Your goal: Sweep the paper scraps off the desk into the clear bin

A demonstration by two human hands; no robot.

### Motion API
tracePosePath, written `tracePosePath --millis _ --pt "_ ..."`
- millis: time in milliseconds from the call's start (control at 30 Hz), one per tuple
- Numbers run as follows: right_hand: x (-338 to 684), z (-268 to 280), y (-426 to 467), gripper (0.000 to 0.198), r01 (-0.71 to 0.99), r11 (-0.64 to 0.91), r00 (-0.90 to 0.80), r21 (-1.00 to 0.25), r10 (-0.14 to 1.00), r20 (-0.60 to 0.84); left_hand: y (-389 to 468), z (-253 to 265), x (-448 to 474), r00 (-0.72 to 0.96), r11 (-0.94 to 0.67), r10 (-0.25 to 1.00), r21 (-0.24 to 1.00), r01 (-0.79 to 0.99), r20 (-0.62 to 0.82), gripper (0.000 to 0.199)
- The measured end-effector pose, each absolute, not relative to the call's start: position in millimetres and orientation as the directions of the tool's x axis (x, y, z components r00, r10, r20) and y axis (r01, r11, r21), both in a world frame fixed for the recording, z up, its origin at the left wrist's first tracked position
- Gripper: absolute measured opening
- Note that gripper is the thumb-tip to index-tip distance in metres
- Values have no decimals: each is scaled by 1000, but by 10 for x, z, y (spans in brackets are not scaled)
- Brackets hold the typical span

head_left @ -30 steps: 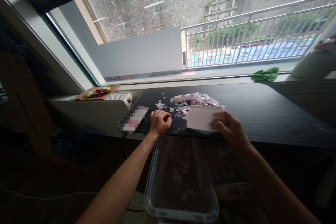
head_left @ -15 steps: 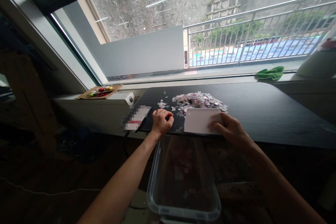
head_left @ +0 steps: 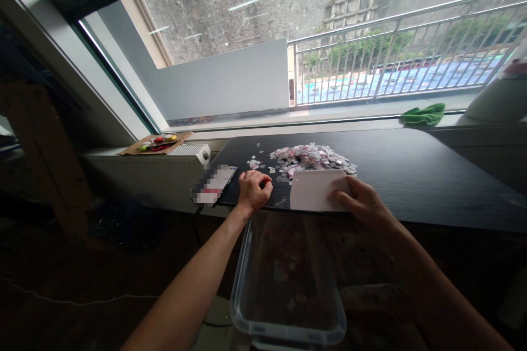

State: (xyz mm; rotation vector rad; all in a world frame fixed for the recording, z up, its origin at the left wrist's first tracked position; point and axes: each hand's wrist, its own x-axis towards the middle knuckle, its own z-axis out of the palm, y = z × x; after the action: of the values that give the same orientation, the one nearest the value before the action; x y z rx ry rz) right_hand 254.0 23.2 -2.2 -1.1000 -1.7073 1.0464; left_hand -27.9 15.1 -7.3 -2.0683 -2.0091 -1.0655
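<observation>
Head view: the right hand (head_left: 364, 200) grips a flat, pale pinkish rectangular card (head_left: 315, 192) between thumb and fingers, at the near side of a heap of small pink-and-white paper pieces (head_left: 313, 157) on a black wood-grain table (head_left: 403, 175). Near and left of the heap is the left hand (head_left: 254, 191), fingers curled; whether it holds anything cannot be told. Below the heap's near side sits a clear plastic rectangular bin (head_left: 288, 334).
</observation>
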Motion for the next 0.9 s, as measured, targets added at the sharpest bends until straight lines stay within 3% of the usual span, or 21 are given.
tracePosePath --millis 300,400,567,900 --pt "2448 3 388 24 183 262 -98 -948 964 247 172 -91 -289 -114 -147 840 425 893 531 14" --pt "2279 129 440 22 269 331 -106 -904 944 314 189 -96 -324 -139 -142 830 445 884 541 17" --pt "2025 255 400 23 534 431 -154 -727 895 418 195 -97 -357 -165 -145 816 473 869 554 18" --pt "2143 219 354 22 553 405 -143 -728 907 396 187 -89 -320 -183 -138 816 492 859 548 18"
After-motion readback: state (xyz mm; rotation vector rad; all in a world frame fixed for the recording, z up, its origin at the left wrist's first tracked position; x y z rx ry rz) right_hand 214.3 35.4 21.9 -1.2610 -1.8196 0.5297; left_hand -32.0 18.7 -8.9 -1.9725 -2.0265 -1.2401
